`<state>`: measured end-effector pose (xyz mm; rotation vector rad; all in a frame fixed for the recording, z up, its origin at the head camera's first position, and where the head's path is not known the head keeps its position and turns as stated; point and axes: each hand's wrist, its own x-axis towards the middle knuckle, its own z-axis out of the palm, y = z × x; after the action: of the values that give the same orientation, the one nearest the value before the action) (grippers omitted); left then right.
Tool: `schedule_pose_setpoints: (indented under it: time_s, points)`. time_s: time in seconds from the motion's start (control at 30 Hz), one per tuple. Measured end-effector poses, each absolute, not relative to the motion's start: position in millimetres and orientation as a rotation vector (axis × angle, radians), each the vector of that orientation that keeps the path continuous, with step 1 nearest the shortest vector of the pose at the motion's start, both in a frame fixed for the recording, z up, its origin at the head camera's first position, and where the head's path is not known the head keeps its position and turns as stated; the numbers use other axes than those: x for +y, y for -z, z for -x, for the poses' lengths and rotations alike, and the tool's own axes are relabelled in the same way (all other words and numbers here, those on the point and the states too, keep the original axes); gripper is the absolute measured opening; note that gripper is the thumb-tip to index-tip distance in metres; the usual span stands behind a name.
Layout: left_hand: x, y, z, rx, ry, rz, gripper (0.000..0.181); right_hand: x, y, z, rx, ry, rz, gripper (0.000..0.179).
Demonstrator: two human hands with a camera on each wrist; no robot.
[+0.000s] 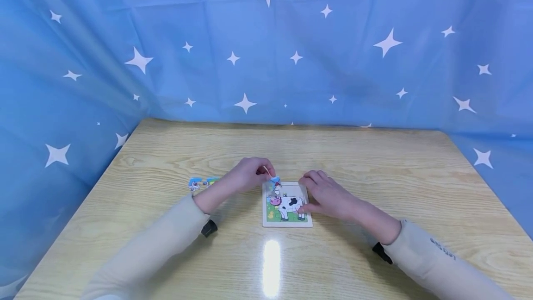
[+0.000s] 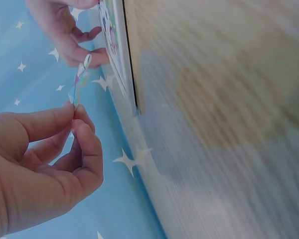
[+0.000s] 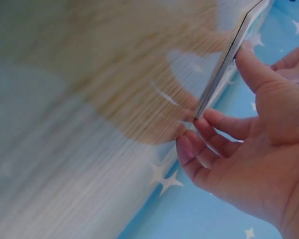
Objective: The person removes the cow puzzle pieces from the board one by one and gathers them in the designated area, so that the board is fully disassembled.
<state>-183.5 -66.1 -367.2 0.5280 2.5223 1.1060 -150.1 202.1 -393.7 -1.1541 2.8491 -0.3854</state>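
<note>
In the head view a cow jigsaw in a pale frame, the puzzle board [image 1: 287, 223], lies flat on the table. My left hand [image 1: 254, 172] is at its upper left corner and pinches a thin puzzle piece [image 1: 275, 180] between thumb and fingertips. The left wrist view shows that piece [image 2: 79, 79] edge-on, standing up from the left hand [image 2: 55, 159]. At the board's right side, my right hand [image 1: 326, 193] holds the frame, fingers bent at the upper right corner and thumb over the right part of the picture. In the right wrist view its fingertips meet the board's edge [image 3: 217, 82].
More colourful puzzle pieces [image 1: 199, 184] lie left of the board, partly hidden behind the left forearm. The wooden table [image 1: 374, 161] reflects a bright light near its front. A blue curtain with white stars [image 1: 266, 36] hangs behind and beside it.
</note>
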Motion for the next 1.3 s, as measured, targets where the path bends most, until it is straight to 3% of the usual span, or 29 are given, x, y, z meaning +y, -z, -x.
schedule_pose_setpoints:
  time_s: [1.3]
  points:
    - [-128.7, 374.0, 194.3, 2.597, -0.971, -0.423, 0.012, 204.6, 396.2, 149.8, 2.852, 0.395, 1.2, 0.062]
